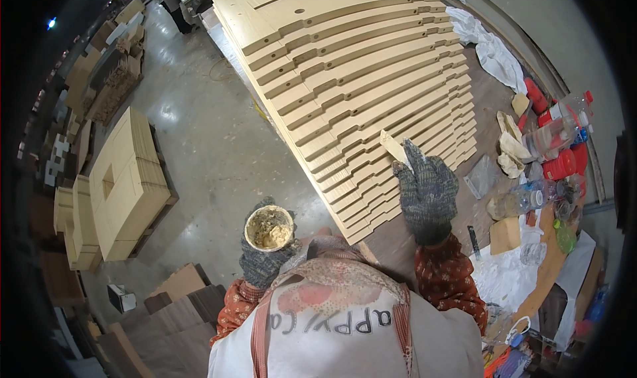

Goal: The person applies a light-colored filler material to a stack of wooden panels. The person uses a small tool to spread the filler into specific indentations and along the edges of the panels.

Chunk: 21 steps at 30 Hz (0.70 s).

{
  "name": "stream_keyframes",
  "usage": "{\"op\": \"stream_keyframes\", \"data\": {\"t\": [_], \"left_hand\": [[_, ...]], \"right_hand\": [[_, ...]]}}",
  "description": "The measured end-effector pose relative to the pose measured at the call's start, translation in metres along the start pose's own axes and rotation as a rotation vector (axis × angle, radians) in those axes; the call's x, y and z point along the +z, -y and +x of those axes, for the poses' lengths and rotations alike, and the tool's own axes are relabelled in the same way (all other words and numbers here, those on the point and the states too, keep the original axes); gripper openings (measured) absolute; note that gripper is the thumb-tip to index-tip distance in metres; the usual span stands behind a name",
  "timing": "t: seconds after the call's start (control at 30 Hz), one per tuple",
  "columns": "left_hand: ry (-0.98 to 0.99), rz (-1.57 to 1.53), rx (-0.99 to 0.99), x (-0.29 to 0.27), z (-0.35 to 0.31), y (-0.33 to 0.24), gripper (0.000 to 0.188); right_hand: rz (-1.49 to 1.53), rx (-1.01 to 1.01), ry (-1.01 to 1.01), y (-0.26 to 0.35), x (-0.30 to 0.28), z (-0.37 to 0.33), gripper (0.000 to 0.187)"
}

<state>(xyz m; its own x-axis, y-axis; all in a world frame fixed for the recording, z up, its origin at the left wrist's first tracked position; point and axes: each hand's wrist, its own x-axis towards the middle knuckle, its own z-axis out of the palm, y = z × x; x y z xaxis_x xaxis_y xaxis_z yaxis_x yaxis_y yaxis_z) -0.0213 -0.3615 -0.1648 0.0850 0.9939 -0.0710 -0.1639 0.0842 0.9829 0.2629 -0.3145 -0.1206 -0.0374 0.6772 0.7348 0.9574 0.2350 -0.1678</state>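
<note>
My left hand, in a dark grey knitted glove, is wrapped round a small round tub. Beige putty lies inside it, thick and lumpy. A matching glove covers my right hand, closed on a flat putty knife whose blade is coated in beige putty. That blade is over the front edges of a stack of pale wooden panels, whether touching I cannot tell. The panels are fanned in steps, with notched edges and small dark holes along them. The knife's handle is mostly hidden by the glove.
Plastic bottles, a clear cup, crumpled white cloth and pale blocks crowd the brown table on the right. Stacked panels stand on the floor at left. Far back, a person stands by another table.
</note>
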Motion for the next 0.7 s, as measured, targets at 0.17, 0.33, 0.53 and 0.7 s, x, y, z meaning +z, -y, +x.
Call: {"op": "stream_keyframes", "data": {"t": [0.17, 0.33, 0.53, 0.7], "left_hand": [[-0.007, 0.018, -0.007, 0.000, 0.000, 0.003, 0.089], [-0.033, -0.005, -0.021, 0.004, -0.001, 0.000, 0.088], [0.014, 0.148, -0.006, 0.003, -0.001, -0.005, 0.079], [0.022, 0.109, -0.012, 0.005, -0.003, -0.007, 0.080]], "right_hand": [[0.037, -0.008, -0.061, -0.011, 0.005, -0.012, 0.033], [0.103, 0.057, 0.018, -0.006, -0.001, -0.018, 0.033], [0.107, 0.066, 0.028, -0.006, -0.003, -0.032, 0.030], [0.076, 0.068, 0.134, 0.000, -0.010, -0.037, 0.030]]}}
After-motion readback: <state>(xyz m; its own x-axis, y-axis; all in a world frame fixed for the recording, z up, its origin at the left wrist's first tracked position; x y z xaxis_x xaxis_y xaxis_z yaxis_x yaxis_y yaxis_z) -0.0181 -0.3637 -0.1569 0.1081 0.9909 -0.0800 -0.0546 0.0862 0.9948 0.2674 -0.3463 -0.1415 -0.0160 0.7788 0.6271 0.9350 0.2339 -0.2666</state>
